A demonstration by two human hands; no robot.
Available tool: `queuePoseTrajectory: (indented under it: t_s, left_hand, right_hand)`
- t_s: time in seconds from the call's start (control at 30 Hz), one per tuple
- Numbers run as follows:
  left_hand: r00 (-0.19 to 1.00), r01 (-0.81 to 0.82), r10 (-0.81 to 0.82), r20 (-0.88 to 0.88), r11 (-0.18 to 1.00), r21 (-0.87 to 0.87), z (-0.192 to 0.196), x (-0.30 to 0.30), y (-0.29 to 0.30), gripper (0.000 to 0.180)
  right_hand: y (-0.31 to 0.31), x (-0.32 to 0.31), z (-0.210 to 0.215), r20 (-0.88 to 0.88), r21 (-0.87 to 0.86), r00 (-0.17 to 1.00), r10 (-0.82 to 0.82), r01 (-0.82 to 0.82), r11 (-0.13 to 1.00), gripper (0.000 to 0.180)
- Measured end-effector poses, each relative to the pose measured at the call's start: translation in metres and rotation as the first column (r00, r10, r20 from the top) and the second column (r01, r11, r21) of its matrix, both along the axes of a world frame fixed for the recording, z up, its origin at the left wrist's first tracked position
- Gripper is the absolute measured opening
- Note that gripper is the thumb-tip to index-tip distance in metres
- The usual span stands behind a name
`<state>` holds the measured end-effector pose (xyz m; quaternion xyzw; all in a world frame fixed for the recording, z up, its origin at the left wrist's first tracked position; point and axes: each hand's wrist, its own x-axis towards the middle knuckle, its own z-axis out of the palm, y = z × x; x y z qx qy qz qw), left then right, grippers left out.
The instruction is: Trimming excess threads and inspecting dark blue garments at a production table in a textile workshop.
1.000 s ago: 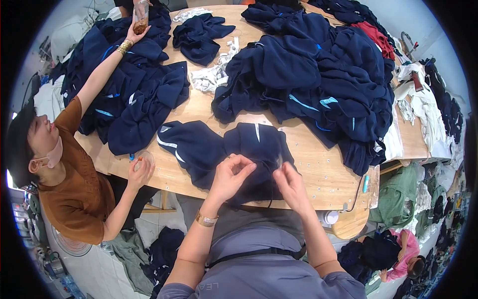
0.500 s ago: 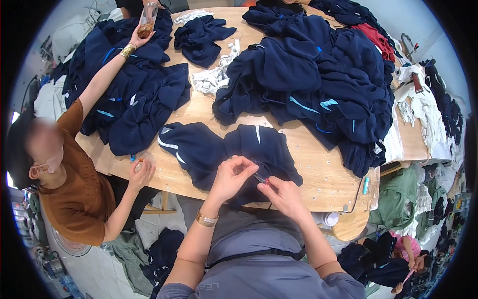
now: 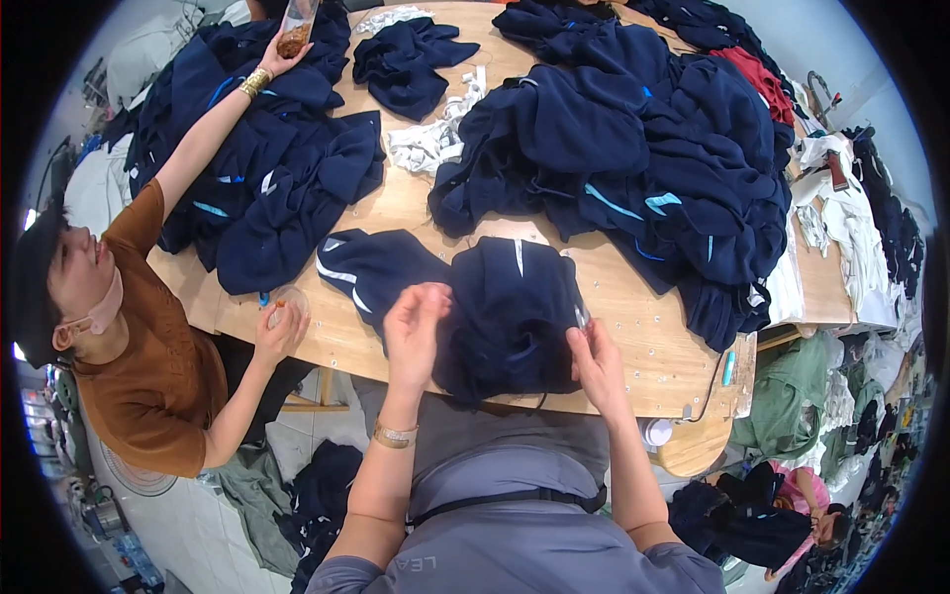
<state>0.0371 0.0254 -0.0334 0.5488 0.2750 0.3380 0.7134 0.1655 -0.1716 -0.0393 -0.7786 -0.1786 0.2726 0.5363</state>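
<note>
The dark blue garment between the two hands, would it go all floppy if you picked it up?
The garment would probably flop, because its cloth lies in soft folds. It likely won't roll, since it's spread over the table. Pushed, it may bunch up, like the rumpled pile beyond it.
</note>
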Motion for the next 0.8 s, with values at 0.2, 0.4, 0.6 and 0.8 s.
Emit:
queuePoseTrajectory:
  t_s: [0.2,0.4,0.6,0.8]
  left_hand:
    - [0.979,0.033,-0.033,-0.202,0.999,-0.004,0.004,-0.043,-0.023,0.028]
    - [0.898,0.192,-0.434,-0.071,0.532,-0.825,-0.010,-0.048,-0.081,0.034]
    - [0.963,0.262,-0.035,0.268,0.369,-0.892,-0.004,-0.017,-0.068,0.025]
    - [0.929,0.326,-0.024,0.369,0.524,-0.787,0.010,0.001,-0.065,0.011]
  right_hand:
    - [0.011,-0.015,0.022,0.093,0.215,0.980,0.178,-0.194,0.957,0.050]
    - [0.031,-0.025,0.001,0.201,0.057,0.935,0.293,-0.310,0.949,0.039]
    - [0.036,-0.015,0.021,-0.331,0.476,0.920,0.209,-0.028,0.879,0.029]
    - [0.043,-0.008,0.013,0.161,0.319,0.973,-0.168,0.110,0.941,0.028]
